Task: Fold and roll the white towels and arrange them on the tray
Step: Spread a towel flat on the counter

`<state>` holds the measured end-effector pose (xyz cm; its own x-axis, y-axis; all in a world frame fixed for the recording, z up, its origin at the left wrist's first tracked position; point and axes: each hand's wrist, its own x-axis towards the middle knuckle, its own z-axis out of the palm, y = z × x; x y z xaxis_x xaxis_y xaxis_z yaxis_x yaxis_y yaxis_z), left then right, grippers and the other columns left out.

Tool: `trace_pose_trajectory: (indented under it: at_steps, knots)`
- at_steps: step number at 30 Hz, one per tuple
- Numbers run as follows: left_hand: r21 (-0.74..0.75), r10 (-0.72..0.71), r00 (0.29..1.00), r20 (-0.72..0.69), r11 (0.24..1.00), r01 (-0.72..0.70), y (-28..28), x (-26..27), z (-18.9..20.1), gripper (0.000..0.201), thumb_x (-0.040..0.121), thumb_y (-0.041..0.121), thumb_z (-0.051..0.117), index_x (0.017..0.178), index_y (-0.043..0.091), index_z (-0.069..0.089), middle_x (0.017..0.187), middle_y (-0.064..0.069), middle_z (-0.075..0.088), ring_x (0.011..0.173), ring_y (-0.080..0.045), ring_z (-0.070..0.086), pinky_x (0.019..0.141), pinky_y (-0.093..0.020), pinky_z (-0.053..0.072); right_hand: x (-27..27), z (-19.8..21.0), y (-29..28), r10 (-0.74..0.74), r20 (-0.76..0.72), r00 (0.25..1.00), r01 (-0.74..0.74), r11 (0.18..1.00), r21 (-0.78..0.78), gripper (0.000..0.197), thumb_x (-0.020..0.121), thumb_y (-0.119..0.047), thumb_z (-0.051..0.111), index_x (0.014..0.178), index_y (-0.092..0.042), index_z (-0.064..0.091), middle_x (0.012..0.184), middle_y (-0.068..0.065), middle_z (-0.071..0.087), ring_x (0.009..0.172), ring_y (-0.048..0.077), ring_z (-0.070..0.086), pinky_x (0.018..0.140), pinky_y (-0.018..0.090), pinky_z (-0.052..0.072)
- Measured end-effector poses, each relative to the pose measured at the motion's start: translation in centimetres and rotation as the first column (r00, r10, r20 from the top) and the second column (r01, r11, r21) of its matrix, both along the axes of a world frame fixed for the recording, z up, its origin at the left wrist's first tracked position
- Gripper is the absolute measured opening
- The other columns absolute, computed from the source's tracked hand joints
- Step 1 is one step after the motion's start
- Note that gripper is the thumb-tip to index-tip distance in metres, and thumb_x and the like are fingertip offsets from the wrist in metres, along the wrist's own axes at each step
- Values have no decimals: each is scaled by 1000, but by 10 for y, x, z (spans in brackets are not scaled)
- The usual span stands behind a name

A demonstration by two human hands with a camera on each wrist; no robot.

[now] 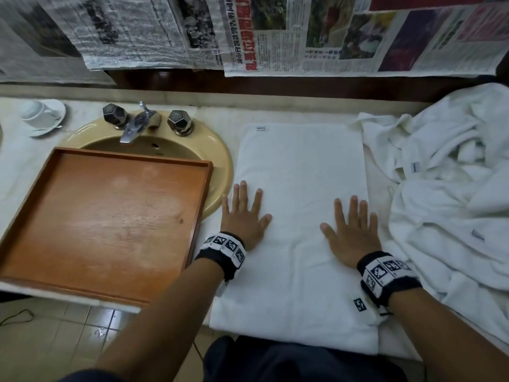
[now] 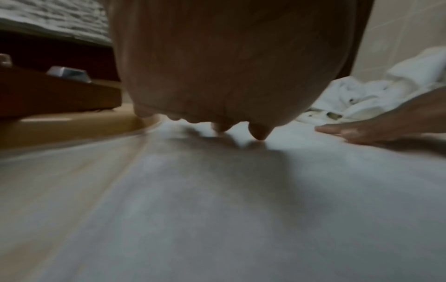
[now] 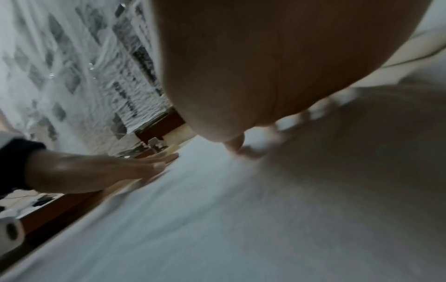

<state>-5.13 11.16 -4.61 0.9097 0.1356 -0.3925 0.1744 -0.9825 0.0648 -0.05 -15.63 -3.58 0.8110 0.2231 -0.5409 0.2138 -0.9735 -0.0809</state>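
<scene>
A pale bathroom worktop (image 1: 16, 172) runs beneath sheets of newspaper (image 1: 303, 34) hung along the back wall. At its far left corner an upturned cup on a saucer (image 1: 41, 114) sits, then a yellow basin (image 1: 217, 166) with a tap (image 1: 137, 122) between two faceted handles.

Across the front of that basin and out over the worktop's front edge lies the wooden tray (image 1: 201, 199), and nothing is on it. So the task looks barely begun: no roll is made and nothing is arranged.

Just right of the tray, one white towel (image 1: 300, 166) lies spread flat as a long rectangle, its far end near the back edge of the worktop and its near end hanging over the front edge. It appears already folded lengthwise, though the layers cannot be counted.

The left hand (image 1: 243, 216) lies flat on the towel's left margin, fingers straight and splayed, gripping nothing; its outer fingers reach the towel's left edge beside the basin rim. The right hand (image 1: 351, 230) lies the same way near the right margin, palm down, fingers spread, holding nothing. Both press the near half, probably smoothing it before rolling.

At the right end of the worktop a crumpled heap of white towels (image 1: 446, 188) waits, unfolded, touching the flat one's right side.
</scene>
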Motion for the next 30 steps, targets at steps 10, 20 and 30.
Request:
trace_pose_trajectory:
  at_steps: [10,20,30]
  knots:
    - [-62,-149,980,130,986,158,-44,-88,-17,73,100,70,11,159,34,-13,165,-4,-26,152,-25,-24,121,-59,-3,-74,-27,-8,193,148,970,-206,975,79,72,94,-68,1,154,-36,-22,160,0,-35,148,24,-31,121,49,-14]
    - [-50,-175,968,182,981,187,-50,-109,-10,81,100,67,20,162,19,0,166,-18,-14,154,-34,-12,121,-62,5,-109,-20,-2,289,329,899,-343,932,120,70,102,-54,22,160,-19,8,167,16,-3,154,34,-5,122,58,9]
    - [-47,-195,968,157,978,204,-36,-138,-18,81,100,69,20,162,22,-3,168,-10,-14,155,-30,-12,121,-62,7,-124,-27,-54,234,280,931,-262,963,68,77,100,-62,17,160,-14,8,167,15,-4,154,31,-3,123,52,8]
